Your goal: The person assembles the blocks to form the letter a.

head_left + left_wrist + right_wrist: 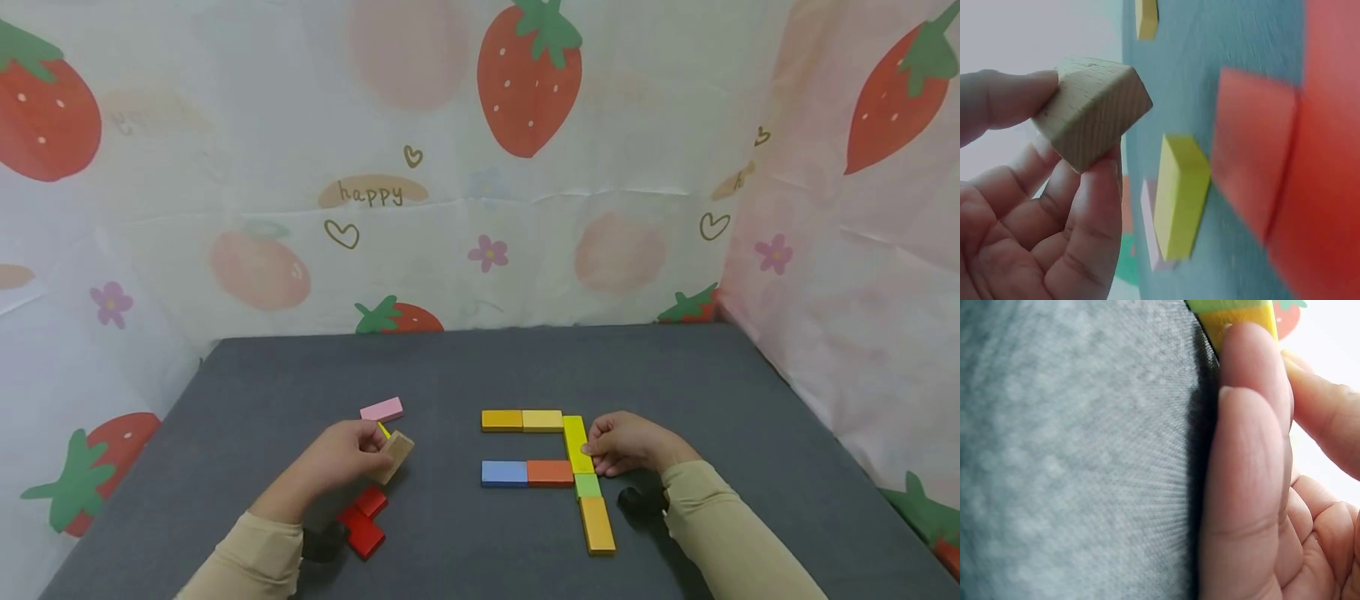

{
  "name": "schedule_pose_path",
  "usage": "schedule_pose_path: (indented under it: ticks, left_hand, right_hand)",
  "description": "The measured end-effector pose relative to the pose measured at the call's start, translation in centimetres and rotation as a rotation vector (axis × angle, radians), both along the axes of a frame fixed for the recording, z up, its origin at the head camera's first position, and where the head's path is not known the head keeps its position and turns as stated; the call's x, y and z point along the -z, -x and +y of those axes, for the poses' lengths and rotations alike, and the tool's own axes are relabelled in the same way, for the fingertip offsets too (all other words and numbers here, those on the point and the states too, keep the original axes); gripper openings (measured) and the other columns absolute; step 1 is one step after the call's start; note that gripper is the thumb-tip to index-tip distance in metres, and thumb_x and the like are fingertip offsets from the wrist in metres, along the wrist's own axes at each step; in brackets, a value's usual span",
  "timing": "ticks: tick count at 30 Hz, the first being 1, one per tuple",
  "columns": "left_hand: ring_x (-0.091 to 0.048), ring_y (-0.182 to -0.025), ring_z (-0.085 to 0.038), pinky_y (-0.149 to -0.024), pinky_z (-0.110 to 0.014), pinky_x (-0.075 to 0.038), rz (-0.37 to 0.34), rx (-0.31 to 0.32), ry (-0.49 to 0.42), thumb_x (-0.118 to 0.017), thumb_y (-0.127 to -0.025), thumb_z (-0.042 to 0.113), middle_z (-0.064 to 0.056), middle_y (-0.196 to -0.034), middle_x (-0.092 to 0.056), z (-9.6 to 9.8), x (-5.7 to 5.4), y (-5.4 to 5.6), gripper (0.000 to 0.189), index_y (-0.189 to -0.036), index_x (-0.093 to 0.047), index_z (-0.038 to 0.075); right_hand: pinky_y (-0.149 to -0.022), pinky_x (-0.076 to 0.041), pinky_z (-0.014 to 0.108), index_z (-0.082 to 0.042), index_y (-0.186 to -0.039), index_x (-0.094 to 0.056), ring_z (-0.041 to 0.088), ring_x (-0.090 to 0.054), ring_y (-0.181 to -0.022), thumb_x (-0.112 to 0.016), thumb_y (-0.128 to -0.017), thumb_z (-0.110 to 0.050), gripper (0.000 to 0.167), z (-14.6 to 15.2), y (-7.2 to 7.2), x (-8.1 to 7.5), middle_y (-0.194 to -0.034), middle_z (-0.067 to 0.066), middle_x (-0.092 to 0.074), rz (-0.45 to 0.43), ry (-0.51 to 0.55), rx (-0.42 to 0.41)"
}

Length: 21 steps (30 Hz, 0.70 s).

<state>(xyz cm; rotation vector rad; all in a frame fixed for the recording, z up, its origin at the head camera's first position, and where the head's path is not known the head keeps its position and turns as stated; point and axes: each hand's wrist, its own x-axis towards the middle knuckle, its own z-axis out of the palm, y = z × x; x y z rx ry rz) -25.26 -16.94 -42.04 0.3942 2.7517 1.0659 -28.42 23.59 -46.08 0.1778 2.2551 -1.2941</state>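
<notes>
My left hand (pixel 347 452) pinches a plain wooden block (pixel 394 459) between thumb and fingertips, raised and tilted in the left wrist view. Behind it stands a yellow block (pixel 1179 200), mostly hidden in the head view. Close by lie a pink block (pixel 382 409) and red blocks (pixel 365 534). My right hand (pixel 630 443) is at the right side of a long yellow block (pixel 576 442), its fingertips touching that edge. This block meets a green block (pixel 587 487), with an orange-yellow block (pixel 597 526) below the green one.
Left of the long yellow block, a row of an amber block (pixel 502 421) and a pale yellow block (pixel 542 421) runs above a row of a blue block (pixel 504 473) and an orange-red block (pixel 550 473). A strawberry-print curtain (pixel 450 275) surrounds the dark grey tabletop (pixel 450 367).
</notes>
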Motion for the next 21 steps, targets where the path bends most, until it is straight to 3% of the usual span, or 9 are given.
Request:
schedule_pose_path:
  ticks: [4,7,11,21]
  left_hand:
    - [-0.049,-0.062,-0.012,-0.055,-0.027,-0.04,-0.005,0.046,-0.069,-0.067,-0.076,0.011,0.001,-0.067,-0.054,1.4,0.4,0.1,0.01,-0.083,-0.06,0.008]
    - [-0.047,-0.058,-0.012,-0.052,-0.027,-0.039,-0.057,0.07,-0.105,-0.065,-0.079,0.009,0.0,-0.068,-0.054,2.6,0.7,0.1,0.021,-0.099,-0.061,0.007]
    - [-0.042,-0.053,-0.014,-0.049,-0.028,-0.036,-0.114,0.1,-0.066,-0.064,-0.082,0.011,-0.002,-0.067,-0.05,4.0,0.9,-0.2,0.04,-0.121,-0.055,0.012]
    - [-0.046,-0.056,-0.016,-0.052,-0.027,-0.037,-0.159,0.162,-0.001,-0.066,-0.081,0.016,-0.003,-0.069,-0.051,6.3,1.9,-0.4,0.034,-0.114,-0.057,0.014]
  right_hand:
    - [-0.056,-0.051,0.028,-0.004,-0.082,-0.059,0.015,-0.058,-0.054,-0.064,-0.085,-0.017,0.014,0.0,0.0,0.0,-0.069,0.008,-0.06,-0.005,0.003,0.007]
    - [-0.056,-0.051,0.028,-0.004,-0.082,-0.059,0.015,-0.058,-0.054,-0.065,-0.084,-0.017,0.014,0.0,0.0,0.0,-0.069,0.008,-0.06,-0.009,0.006,0.007]
    - [-0.056,-0.051,0.027,-0.004,-0.082,-0.059,0.015,-0.058,-0.054,-0.065,-0.084,-0.018,0.016,0.0,0.0,-0.1,-0.069,0.008,-0.06,-0.01,0.008,-0.001]
    - [-0.056,-0.051,0.028,-0.004,-0.08,-0.058,0.015,-0.058,-0.055,-0.064,-0.085,-0.018,0.016,0.1,0.0,0.0,-0.069,0.008,-0.06,0.004,0.011,-0.021]
